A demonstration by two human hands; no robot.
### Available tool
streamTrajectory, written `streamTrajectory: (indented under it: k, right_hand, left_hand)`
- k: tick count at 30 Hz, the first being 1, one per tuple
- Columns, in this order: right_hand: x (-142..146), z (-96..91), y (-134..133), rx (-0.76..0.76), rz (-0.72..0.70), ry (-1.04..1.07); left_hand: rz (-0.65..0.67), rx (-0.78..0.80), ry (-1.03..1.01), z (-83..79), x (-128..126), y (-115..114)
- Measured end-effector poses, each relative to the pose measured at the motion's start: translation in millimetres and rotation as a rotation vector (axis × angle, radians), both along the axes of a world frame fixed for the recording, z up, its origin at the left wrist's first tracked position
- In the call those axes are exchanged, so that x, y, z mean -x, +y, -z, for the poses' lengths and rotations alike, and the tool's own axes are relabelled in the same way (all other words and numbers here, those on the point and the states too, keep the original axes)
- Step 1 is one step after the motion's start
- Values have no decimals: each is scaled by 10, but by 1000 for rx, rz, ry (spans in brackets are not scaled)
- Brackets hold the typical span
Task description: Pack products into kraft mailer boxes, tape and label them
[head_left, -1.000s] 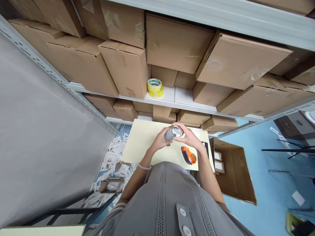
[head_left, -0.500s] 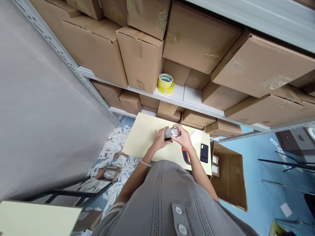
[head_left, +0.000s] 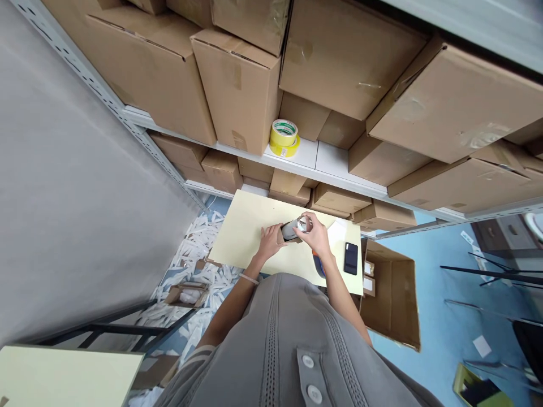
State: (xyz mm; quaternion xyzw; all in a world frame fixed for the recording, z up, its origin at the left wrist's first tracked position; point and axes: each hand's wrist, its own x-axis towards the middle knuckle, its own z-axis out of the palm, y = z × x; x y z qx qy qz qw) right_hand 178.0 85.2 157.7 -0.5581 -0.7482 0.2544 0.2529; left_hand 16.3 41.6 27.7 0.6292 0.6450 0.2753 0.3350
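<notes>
Plainly, your right hand [head_left: 318,234] pinched the grey cylinder [head_left: 290,230] at its two-o'clock end, over the bench [head_left: 240,237] — your left hand [head_left: 270,243] sat at eight o'clock, its hold impossible to tell. A slack right grip could have dropped it toward the tape cutter [head_left: 318,267], five o'clock.

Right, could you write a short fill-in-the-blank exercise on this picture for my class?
1. The tape rolls stacked on the shelf are coloured ____.
2. The grey cylinder's shiny end is at the person's ____ hand.
3. The phone on the table is coloured ____.
4. The floor is coloured ____.

Missing words: yellow; right; black; blue
</notes>
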Motion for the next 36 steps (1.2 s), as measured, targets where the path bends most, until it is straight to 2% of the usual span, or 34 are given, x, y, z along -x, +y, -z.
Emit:
streamTrajectory:
  k: [7,11,16,19,21,23,25,26,28,31,36]
  right_hand:
    - [109,649,1,-74,-117,-314]
    - [117,897,24,-90,-154,-371]
    - [148,1002,-46,-138,-242,-338]
    - [67,1016,-134,-152,-261,-251]
    - [-50,1031,-168,-160,-179,-160]
    - [-190,1065,-168,-152,-12,-62]
    - [-315,1118,-143,-87,120,45]
    - [-360,1149,-129,-38,130,95]
    - [-407,1214,-116,52,52,169]
    - [-386,1293,-146,84,-105,181]
    - [-300,1318,-248,103,-134,127]
  left_hand:
    - [-16,-27,23,53,-53,4]
    - [-12,-41,16,88,-30,-10]
    - [-33,-46,-9,105,-6,-9]
    - [-50,-47,-41,117,2,-4]
    - [-61,-66,-77,151,1,-3]
    - [-90,-114,-134,209,-11,-7]
    - [-158,-178,-206,278,-39,-19]
    - [-193,-212,-241,309,-58,-27]
    - [-230,-278,-284,351,-96,-44]
    - [-194,-371,-284,349,-136,-56]
    - [-145,-407,-237,266,-160,-40]
